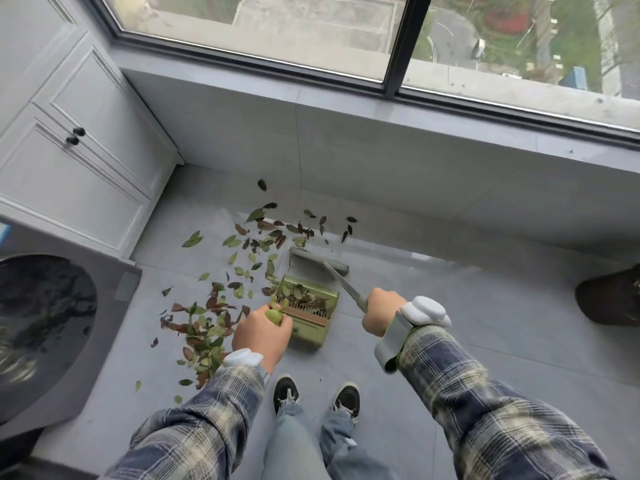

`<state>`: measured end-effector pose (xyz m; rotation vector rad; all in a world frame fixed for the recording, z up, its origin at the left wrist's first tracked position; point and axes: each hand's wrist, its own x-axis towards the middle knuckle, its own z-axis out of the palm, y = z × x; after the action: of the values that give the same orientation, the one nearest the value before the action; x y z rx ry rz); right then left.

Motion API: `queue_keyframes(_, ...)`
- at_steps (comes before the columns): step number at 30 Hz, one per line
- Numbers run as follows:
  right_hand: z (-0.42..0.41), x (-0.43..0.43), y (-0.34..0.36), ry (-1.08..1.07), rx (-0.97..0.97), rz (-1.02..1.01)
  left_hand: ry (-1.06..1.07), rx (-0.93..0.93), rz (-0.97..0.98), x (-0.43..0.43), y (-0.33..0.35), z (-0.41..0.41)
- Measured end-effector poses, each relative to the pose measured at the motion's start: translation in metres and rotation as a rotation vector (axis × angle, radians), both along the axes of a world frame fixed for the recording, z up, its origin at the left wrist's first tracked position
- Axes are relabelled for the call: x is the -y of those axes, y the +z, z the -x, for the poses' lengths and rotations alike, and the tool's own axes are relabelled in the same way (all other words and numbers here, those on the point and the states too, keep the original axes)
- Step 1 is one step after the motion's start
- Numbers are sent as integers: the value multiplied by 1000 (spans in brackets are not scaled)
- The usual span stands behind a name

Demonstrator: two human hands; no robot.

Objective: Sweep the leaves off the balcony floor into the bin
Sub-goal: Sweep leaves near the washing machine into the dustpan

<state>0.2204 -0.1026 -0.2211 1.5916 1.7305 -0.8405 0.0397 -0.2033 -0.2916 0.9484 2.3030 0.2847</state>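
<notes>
Our left hand [263, 336] grips the handle of the olive-green plastic dustpan [311, 332]; our right hand [382, 313] grasps the grey long-handled broom [346, 287]. Most green and brown leaves [211, 306] lie left of the dustpan, toward the left edge of the grey tiled floor [433, 368], while the broom head [318, 262] lies crosswise beyond the dustpan's mouth.

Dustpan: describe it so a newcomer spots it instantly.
Below the window, on the grey floor ahead of the shoes, lies a leaf scatter. At its right edge, the left hand grips the dustpan. It alone is an olive-green box with comb teeth, leaves inside.
</notes>
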Motion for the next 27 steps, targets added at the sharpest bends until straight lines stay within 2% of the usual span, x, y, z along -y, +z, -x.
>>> queue_keyframes(5, 2, 12, 3, 74, 12, 83, -2, -6, -2, 3, -5, 2)
queue_keyframes(9, -11, 4, 15, 89, -33, 6, 1, 4, -11, 3, -3, 1)
queue_keyframes(15, -28, 7, 40, 127, 15, 21, -11, -3, -17, 17, 3, -8)
queue_keyframes(21, -60, 11, 86, 60, 20, 1, 41, 29, 13, 29, 30, -24)
queue_keyframes(27, -80, -5, 94, -77, -3, -31, 72, 57, -31, 10, 61, -40)
